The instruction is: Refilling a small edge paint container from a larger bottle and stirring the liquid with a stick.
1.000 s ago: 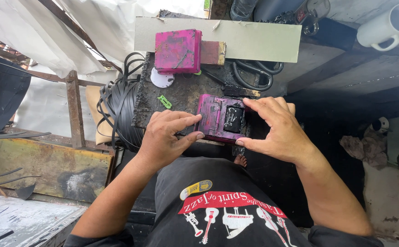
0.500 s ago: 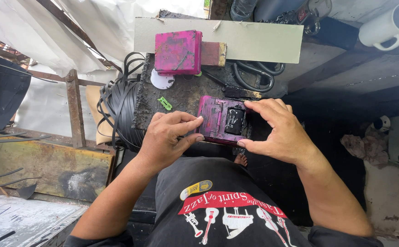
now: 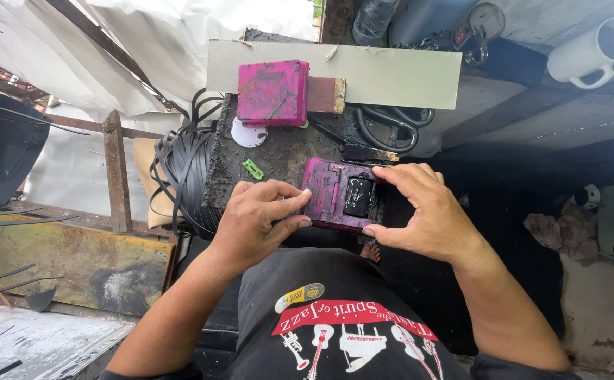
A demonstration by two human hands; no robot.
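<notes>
Little has shifted since a second ago: both hands stay clamped on the magenta mould (image 3: 340, 195), and only the right hand (image 3: 423, 214) has drawn its fingers slightly closer over the top right corner. That flat magenta block lies at the near edge of the dark work board (image 3: 279, 151), its long axis running left to right between the two hands, with a black insert (image 3: 358, 196) seated in its right half. From the left, the left hand (image 3: 258, 218) pinches the block's left edge with thumb and forefinger; the right hand grips the right side, thumb at the near edge and fingers curled over the far one. Both are equally close, each touching it. Beyond the block, well apart at the board's far edge, sits a second magenta box (image 3: 272, 91) against a small wooden block (image 3: 326, 95) and a pale cardboard strip (image 3: 391, 74). A white disc (image 3: 248, 134) and a green clip (image 3: 253, 169) lie between the two pink pieces. Black scissors (image 3: 384, 127) rest at the far right corner, and a bundle of black strips (image 3: 180, 176) hangs off the left edge. Nothing stands between hands and block.
</notes>
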